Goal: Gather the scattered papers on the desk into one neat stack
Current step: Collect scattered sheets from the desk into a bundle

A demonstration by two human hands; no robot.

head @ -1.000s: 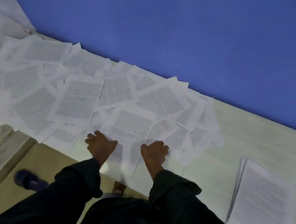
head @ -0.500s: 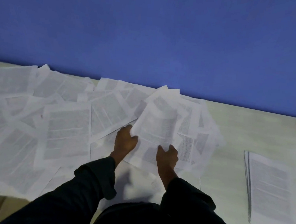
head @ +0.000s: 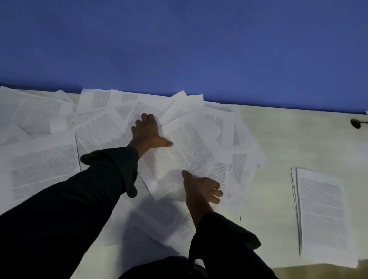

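Note:
Printed white sheets [head: 41,165] lie scattered and overlapping across the left and middle of the pale desk [head: 292,139]. A neat stack of papers [head: 323,213] sits apart on the right. My left hand [head: 148,132] reaches far forward and lies flat on the sheets, thumb spread toward a large tilted sheet [head: 191,149]. My right hand [head: 205,188] rests on that sheet's near right part, fingers spread and loosely bent, thumb pointing left. Both sleeves are dark.
A blue wall [head: 189,37] rises right behind the desk's far edge. A small dark object with a cable [head: 356,123] lies at the far right. The desk's near edge runs at lower right, with floor beyond it.
Both hands have let go of the sheet they were lifting. The left hand has stretched forward onto the far papers, and the right hand has moved right and lies spread on the pile.

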